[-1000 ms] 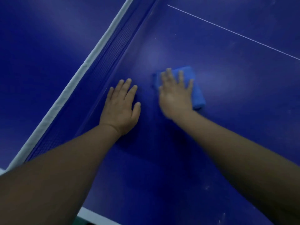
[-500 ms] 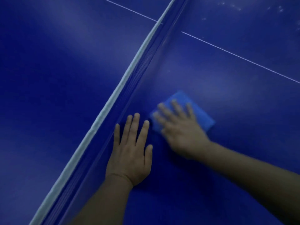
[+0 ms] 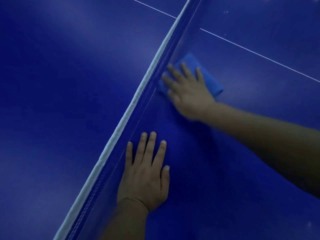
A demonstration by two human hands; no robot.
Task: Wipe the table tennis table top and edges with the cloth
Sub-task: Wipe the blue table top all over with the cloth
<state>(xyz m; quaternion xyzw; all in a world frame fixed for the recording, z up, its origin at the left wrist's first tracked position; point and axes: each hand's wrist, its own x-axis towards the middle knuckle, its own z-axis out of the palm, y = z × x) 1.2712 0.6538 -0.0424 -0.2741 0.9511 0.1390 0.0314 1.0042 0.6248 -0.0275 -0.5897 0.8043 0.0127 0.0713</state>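
A folded blue cloth [image 3: 210, 78] lies flat on the dark blue table tennis table [image 3: 242, 135], right against the foot of the net. My right hand [image 3: 188, 90] presses down on it with straight, spread fingers; the hand is blurred. My left hand [image 3: 147, 174] rests flat on the table top nearer to me, fingers straight, beside the net and apart from the cloth. Part of the cloth is hidden under my right hand.
The net [image 3: 138, 101] with its white top band runs diagonally from bottom left to top right. A thin white centre line [image 3: 259, 54] crosses the table beyond the cloth. The other half of the table [image 3: 69, 84] lies left of the net. Pale specks [image 3: 310, 229] dot the surface.
My right hand has slid the cloth away from me along the net and up against its foot. My left hand has stayed flat on the table; the camera view has shifted forward.
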